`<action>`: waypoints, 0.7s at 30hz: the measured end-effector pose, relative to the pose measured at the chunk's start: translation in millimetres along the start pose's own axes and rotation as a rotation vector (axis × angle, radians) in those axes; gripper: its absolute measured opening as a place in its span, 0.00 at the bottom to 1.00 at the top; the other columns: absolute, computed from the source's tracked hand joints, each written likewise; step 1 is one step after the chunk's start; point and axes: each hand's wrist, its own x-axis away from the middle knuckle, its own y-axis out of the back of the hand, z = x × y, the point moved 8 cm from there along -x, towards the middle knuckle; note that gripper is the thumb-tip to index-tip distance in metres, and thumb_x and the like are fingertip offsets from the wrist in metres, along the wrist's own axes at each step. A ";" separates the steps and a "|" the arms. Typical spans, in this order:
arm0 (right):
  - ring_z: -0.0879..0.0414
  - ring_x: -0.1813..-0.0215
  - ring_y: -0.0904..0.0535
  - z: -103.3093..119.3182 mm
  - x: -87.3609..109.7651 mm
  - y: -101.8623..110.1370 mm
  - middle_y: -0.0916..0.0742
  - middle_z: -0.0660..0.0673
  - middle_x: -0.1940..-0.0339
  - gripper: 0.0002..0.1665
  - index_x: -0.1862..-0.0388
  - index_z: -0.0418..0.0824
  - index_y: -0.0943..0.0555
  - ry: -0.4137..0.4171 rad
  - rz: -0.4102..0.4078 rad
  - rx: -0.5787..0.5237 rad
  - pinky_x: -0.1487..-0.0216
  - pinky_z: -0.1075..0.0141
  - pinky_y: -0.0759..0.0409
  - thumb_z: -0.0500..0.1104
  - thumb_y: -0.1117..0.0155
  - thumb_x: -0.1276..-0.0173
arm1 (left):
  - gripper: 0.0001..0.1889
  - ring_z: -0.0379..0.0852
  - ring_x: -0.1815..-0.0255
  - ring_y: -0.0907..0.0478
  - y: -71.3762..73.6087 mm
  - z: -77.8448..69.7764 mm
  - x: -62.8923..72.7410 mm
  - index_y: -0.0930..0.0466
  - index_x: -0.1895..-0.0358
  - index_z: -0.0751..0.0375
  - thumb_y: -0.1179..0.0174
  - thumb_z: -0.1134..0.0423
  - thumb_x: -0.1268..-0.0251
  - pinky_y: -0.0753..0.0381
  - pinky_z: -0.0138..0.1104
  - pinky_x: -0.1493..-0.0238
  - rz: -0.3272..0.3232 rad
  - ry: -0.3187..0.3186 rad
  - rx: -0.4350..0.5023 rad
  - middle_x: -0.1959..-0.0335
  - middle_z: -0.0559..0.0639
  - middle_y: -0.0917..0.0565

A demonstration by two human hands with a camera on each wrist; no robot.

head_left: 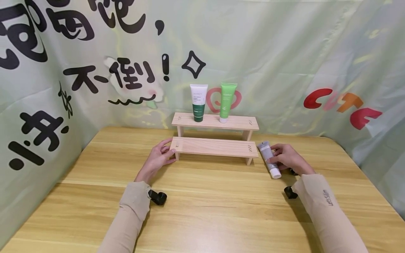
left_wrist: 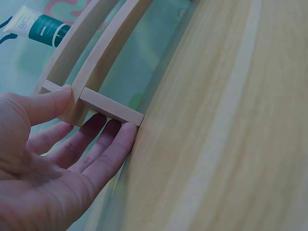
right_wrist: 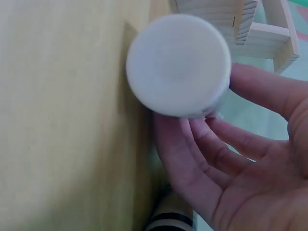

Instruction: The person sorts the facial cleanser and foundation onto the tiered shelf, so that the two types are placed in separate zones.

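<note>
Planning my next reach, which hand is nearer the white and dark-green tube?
Left. The left hand holds the left end of the lower shelf, left and in front of the white and dark-green tube; the right hand holds the grey tube, farther off to the right.

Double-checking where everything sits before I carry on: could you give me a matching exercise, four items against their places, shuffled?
Items
1. White-and-dark-green tube
2. Light green tube
3. Grey tube
4. Left hand

Places
A. Held in the right hand, off the shelves
B. At the left end of the front shelf
C. On the rear shelf, the right-hand one of two tubes
D. On the rear shelf, the left-hand one of two tubes

Pairs: 1-D, 2-C, 3-A, 4-B
</note>
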 end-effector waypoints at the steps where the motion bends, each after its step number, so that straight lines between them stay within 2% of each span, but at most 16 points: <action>1: 0.47 0.56 0.21 -0.2 0.1 0.5 0.25 0.30 0.48 0.42 0.27 0.19 0.43 -0.001 -0.001 -0.009 0.62 0.56 0.12 0.34 0.33 0.30 | 0.29 0.68 0.35 0.28 -0.2 0.2 -0.2 0.45 0.20 0.64 0.52 0.74 0.20 0.17 0.45 0.41 0.000 0.000 0.000 0.31 0.73 0.31; 13: 0.41 0.49 0.23 23.5 1.9 21.9 0.27 0.25 0.40 0.44 0.23 0.23 0.49 0.054 -0.062 -0.063 0.58 0.59 0.14 0.35 0.37 0.26 | 0.29 0.66 0.36 0.27 -0.4 -0.3 1.2 0.45 0.20 0.63 0.52 0.75 0.21 0.17 0.44 0.42 -0.006 0.004 0.004 0.32 0.73 0.31; 18: 0.49 0.54 0.21 39.2 2.4 34.0 0.27 0.26 0.40 0.44 0.22 0.23 0.49 0.096 -0.111 -0.086 0.60 0.60 0.13 0.35 0.37 0.26 | 0.29 0.66 0.36 0.27 -1.0 -1.1 1.6 0.45 0.20 0.63 0.52 0.75 0.21 0.16 0.44 0.43 -0.002 -0.003 0.004 0.32 0.73 0.31; 21: 0.48 0.54 0.22 51.1 2.5 40.4 0.27 0.27 0.39 0.44 0.21 0.25 0.49 0.126 -0.153 -0.103 0.60 0.61 0.13 0.34 0.37 0.27 | 0.29 0.66 0.36 0.27 -0.8 -1.0 1.6 0.45 0.20 0.64 0.52 0.75 0.21 0.16 0.44 0.43 -0.002 -0.005 0.003 0.32 0.73 0.31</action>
